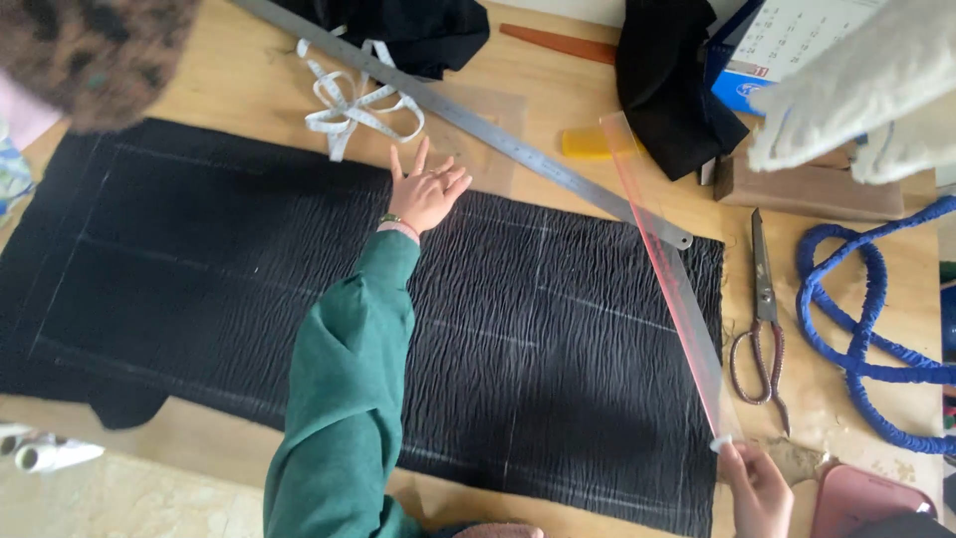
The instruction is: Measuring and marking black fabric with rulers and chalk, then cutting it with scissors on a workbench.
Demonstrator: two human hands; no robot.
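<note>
A: Head view: left hand [428, 194] flat, fingers spread, pressing the black cloth [538, 359] on the table [239, 70]. Right hand [759, 488] pinches the clear ruler's [669, 269] near end.

B: Risk?

A: The ruler looks raised and could swing, skewing its line; the crinkled cloth may creep. Left arm fully extended.
</note>
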